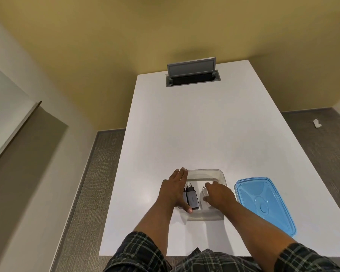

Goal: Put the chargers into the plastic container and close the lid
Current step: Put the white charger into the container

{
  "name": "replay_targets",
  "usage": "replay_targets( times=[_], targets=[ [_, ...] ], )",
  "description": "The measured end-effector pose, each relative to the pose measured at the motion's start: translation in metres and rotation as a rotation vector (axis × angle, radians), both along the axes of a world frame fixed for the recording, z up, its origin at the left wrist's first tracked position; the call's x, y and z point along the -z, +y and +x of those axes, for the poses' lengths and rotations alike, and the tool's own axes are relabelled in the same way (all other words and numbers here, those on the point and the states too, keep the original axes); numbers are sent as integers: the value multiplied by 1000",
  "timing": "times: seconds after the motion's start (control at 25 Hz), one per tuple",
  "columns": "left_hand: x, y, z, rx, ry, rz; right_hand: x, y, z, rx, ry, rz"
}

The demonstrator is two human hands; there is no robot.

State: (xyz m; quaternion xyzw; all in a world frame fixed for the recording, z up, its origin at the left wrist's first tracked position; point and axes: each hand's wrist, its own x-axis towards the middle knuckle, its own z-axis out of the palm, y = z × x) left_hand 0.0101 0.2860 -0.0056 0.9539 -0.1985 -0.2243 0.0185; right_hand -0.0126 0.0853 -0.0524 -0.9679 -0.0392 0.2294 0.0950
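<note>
A clear plastic container [214, 173] sits on the white table near the front edge. Inside it lies a dark grey charger [191, 197] with its prongs pointing away from me. Beside that, a white charger [203, 194] is held by my right hand [219, 195] inside the container. My left hand [175, 189] lies flat along the container's left wall, fingers stretched, thumb at the near corner. The blue lid [263, 203] rests upside down on the table to the right of the container.
The white table [194, 124] reaches far ahead, with a grey cable box [192, 75] standing open at its far end. Carpet shows on both sides. A scrap of white paper [316, 123] lies on the floor at the right.
</note>
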Motion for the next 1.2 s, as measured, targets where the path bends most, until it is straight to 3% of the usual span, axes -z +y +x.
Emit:
replay_targets(
  times=[0.24,0.48,0.84,1.2],
  targets=[
    [-3,-2,0,0,-1,12,1,2,1,15,-44,38],
    [-8,-9,-1,-11,36,62,-12,4,-2,-60,-129,-64],
    [-12,-22,3,43,24,148,-31,-15,-8,-145,-396,1],
    [-20,-54,2,141,-217,-105,-28,-72,-21,225,-507,3]
  ],
)
